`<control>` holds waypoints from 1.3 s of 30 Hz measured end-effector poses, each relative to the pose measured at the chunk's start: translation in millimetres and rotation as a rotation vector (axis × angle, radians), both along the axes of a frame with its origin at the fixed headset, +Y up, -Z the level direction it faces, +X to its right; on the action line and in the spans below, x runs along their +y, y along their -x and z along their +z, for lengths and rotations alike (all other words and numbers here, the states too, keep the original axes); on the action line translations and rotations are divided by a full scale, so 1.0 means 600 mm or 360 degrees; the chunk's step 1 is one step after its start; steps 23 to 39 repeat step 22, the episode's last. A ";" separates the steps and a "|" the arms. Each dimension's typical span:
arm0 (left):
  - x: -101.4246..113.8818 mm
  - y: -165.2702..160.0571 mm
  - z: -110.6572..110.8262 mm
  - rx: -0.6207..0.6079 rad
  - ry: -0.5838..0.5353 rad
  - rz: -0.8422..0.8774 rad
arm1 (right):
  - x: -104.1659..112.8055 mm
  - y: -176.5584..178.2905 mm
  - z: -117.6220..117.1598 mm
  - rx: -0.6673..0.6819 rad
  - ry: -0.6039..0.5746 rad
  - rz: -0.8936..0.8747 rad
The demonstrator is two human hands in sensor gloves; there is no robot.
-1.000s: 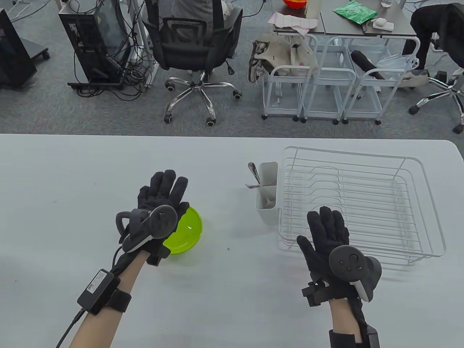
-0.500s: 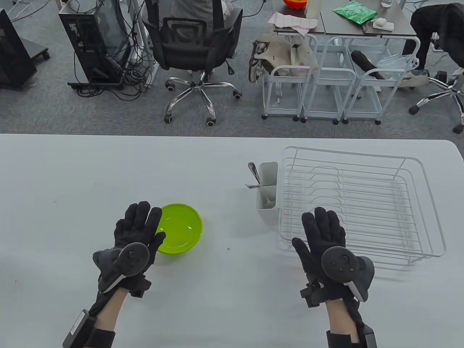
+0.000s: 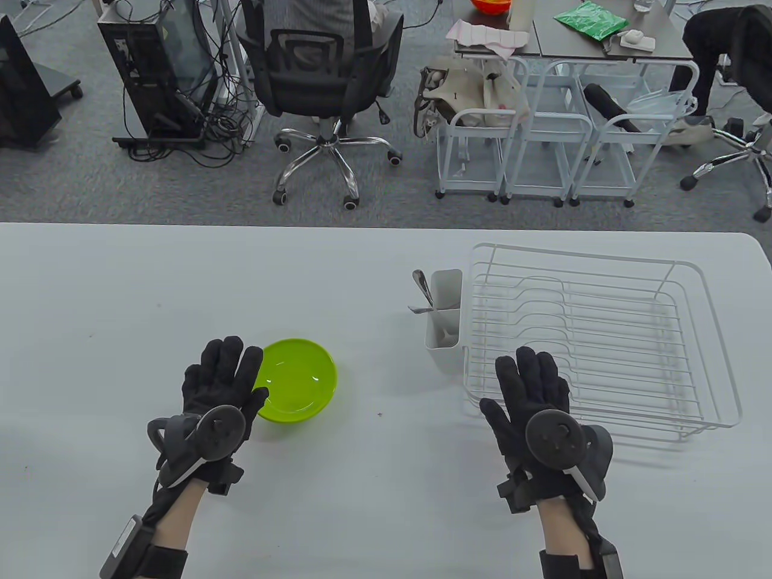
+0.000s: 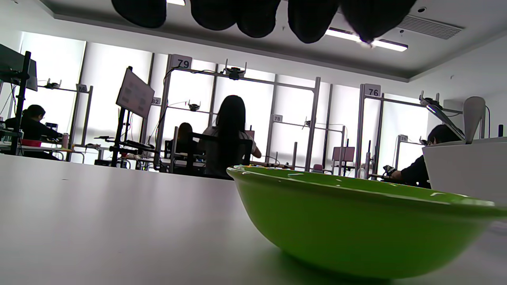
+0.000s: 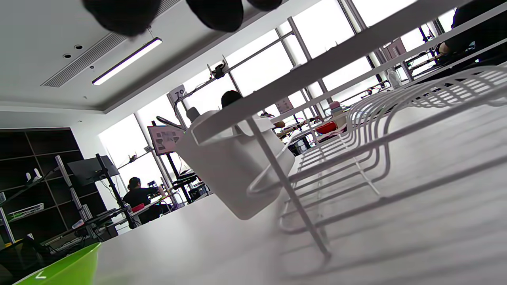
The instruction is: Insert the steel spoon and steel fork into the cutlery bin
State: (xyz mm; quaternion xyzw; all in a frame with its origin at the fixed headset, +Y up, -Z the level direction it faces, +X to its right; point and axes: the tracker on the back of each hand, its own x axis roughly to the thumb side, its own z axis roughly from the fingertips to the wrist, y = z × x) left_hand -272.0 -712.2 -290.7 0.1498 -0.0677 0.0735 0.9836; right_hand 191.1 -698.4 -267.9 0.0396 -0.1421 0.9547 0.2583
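Observation:
The white cutlery bin (image 3: pixel 444 338) hangs on the left side of the wire dish rack (image 3: pixel 711 362). A steel spoon (image 3: pixel 421 283) and a second steel piece, probably the fork (image 3: pixel 420 309), stick out of the bin's far compartment. In the left wrist view the bin (image 4: pixel 463 166) and the spoon (image 4: pixel 473 114) show at the right. My left hand (image 3: pixel 226 377) is open and holds nothing, with its thumb by the green bowl's left rim. My right hand (image 3: pixel 534 383) is open and holds nothing, low by the rack's front left corner.
A green bowl (image 3: pixel 298 377) sits left of the bin and fills the left wrist view (image 4: pixel 356 221). The rack wires (image 5: pixel 356 130) and the bin (image 5: pixel 233 166) loom close in the right wrist view. Chairs and carts stand beyond the table's far edge.
My left hand has drawn back and to the left, from over the bowl to its left rim. My right hand has drifted slightly back and left.

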 end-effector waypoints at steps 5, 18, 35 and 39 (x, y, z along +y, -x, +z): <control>0.000 0.001 0.000 0.0002 0.0002 0.0000 | 0.000 0.001 0.000 0.0006 0.0000 0.0006; 0.000 0.000 -0.001 -0.0012 0.0001 -0.0004 | 0.000 -0.002 0.000 -0.0010 0.0012 0.0007; 0.000 0.000 -0.001 -0.0015 0.0002 -0.0004 | 0.001 -0.002 0.000 -0.0012 0.0018 0.0007; 0.000 0.000 -0.001 -0.0015 0.0002 -0.0004 | 0.001 -0.002 0.000 -0.0012 0.0018 0.0007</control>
